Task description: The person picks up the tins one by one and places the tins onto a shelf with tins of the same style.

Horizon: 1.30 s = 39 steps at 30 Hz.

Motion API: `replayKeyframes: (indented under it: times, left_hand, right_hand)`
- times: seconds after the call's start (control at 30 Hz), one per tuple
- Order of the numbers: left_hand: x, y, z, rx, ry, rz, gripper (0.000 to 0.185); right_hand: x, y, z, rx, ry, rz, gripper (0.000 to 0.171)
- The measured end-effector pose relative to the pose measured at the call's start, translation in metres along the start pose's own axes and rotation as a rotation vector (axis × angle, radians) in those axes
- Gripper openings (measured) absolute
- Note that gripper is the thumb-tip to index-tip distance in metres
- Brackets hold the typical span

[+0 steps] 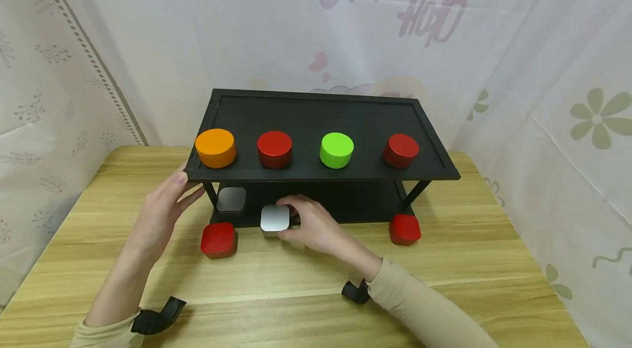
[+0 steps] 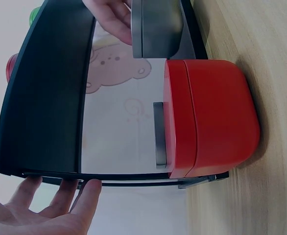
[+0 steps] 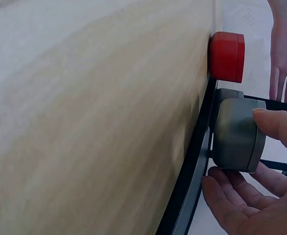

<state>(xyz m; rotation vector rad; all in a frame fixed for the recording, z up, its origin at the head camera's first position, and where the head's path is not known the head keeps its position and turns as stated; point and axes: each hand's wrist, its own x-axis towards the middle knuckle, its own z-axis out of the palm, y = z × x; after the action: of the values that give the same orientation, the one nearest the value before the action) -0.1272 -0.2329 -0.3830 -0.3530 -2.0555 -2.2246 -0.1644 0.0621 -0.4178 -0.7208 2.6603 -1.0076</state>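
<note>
My right hand (image 1: 316, 224) grips a silver rounded-square box (image 1: 274, 218) with a lid seam, at the front edge of the lower level of a black two-tier shelf (image 1: 316, 112). In the right wrist view the thumb lies on the box's lid side, with fingers (image 3: 231, 196) under its near side. My left hand (image 1: 165, 202) touches the shelf top's left end near the front corner, its fingers (image 2: 60, 200) fairly straight in the left wrist view. Another silver box (image 1: 231, 199) sits at the left of the lower level. A red rounded-square box (image 1: 219, 240) stands in front of it.
On the shelf top, in a row, stand an orange round container (image 1: 215, 148), a red one (image 1: 274, 149), a green one (image 1: 337, 150) and a darker red one (image 1: 401, 151). Another red box (image 1: 405, 229) is by the shelf's right front. A printed curtain (image 1: 276, 24) hangs behind the wooden table (image 1: 276, 309).
</note>
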Motion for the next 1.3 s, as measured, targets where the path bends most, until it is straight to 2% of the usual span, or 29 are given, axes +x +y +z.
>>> replayKeyframes:
  times: [0.97, 1.3]
  left_hand:
    - [0.0, 0.0, 0.0, 0.0, 0.004, -0.008, 0.047]
    - [0.0, 0.0, 0.001, 0.018, 0.011, -0.015, 0.047]
  right_hand:
    - [0.015, 0.014, -0.012, -0.004, 0.045, -0.022, 0.054]
    - [0.022, 0.014, -0.011, -0.015, 0.04, 0.001, 0.055]
